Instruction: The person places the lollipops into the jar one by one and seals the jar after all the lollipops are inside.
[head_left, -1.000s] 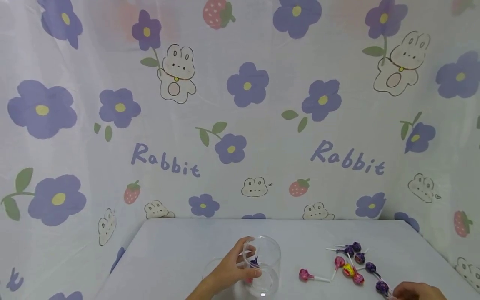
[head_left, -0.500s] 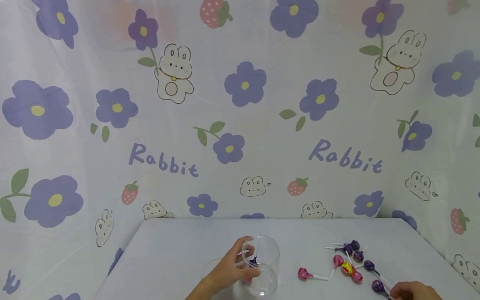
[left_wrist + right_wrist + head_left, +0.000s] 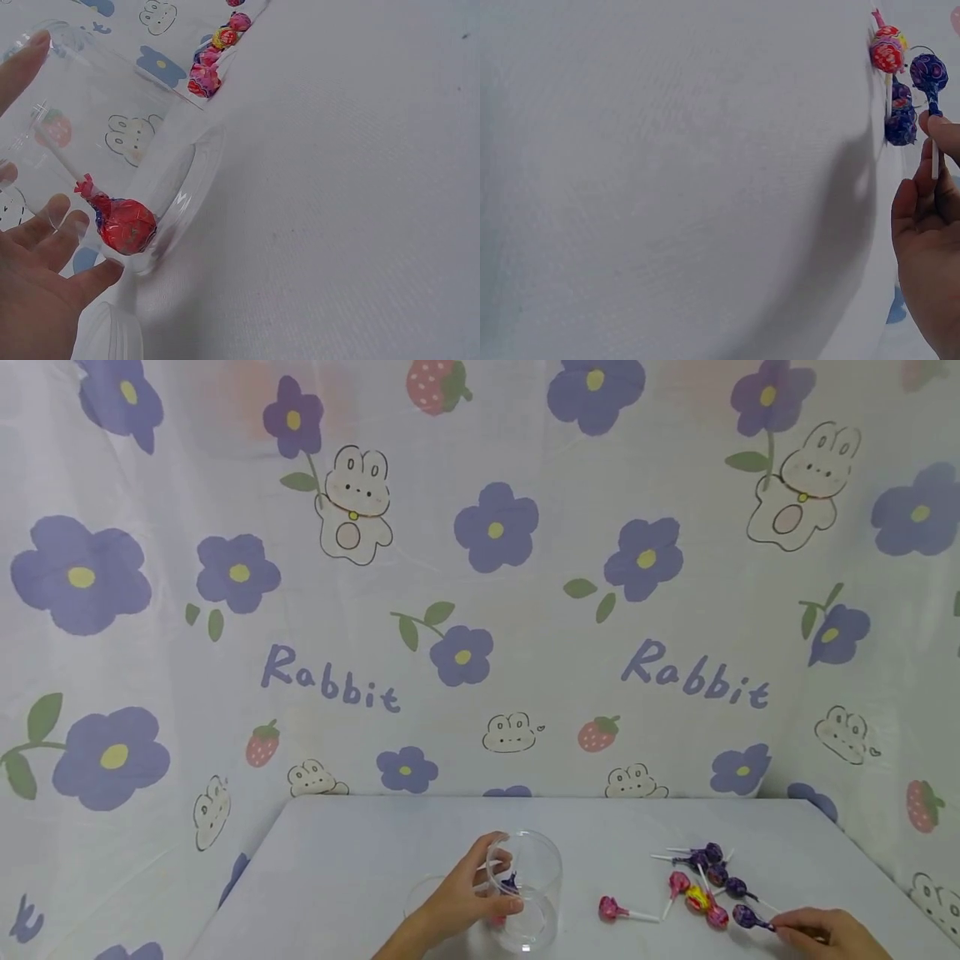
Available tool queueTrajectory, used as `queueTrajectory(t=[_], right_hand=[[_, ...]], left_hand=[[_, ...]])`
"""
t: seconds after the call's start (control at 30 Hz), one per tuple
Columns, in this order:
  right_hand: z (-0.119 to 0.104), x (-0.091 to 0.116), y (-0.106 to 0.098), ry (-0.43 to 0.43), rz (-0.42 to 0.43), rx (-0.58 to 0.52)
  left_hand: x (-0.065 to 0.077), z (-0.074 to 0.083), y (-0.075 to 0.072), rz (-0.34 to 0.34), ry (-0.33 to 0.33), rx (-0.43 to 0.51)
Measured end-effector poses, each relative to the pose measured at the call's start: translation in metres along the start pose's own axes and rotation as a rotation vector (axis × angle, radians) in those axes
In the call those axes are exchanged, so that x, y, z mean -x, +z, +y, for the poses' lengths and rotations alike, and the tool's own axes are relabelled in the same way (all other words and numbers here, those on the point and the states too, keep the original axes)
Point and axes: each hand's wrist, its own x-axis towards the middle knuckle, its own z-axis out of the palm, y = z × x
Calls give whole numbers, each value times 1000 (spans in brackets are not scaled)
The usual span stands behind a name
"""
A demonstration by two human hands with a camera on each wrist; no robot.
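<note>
My left hand [image 3: 465,897] holds the side of a clear plastic jar [image 3: 546,868], its fingers and thumb spread round the wall. Inside the jar is a lollipop in a red and blue wrapper [image 3: 127,226], head down at the bottom with its stick slanting up. On the right, my right hand [image 3: 832,933] pinches a purple-wrapped lollipop [image 3: 746,917] between thumb and fingers, just below the wrapped head. The right wrist view shows this lollipop [image 3: 930,73] head up, with its white stick running down past the fingers.
Several purple, pink and yellow lollipops lie in a loose cluster, among them a yellow one [image 3: 697,900]. A pink lollipop [image 3: 609,908] lies between jar and cluster. Beside the jar sits a round, whitish lid-like piece [image 3: 112,337]. A printed curtain [image 3: 525,610] hangs behind the white table [image 3: 360,835].
My right hand has taken hold of the nearest purple lollipop and moved it a little left and away from me. My left hand and the jar stay where they were.
</note>
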Motion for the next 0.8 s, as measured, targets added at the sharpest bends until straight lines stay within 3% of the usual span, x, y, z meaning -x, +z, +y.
queueTrajectory(t=[0.1, 0.23, 0.5, 0.8], right_hand=[[-6, 2, -3, -29, 9, -5], [-15, 2, -4, 5, 34, -22], [-35, -3, -10, -9, 46, 13], [-63, -11, -23, -169, 40, -20]], left_hand=[[0, 0, 0, 2, 0, -2], [0, 0, -1, -1, 13, -8], [3, 2, -1, -7, 4, -10], [0, 0, -1, -1, -13, -16]])
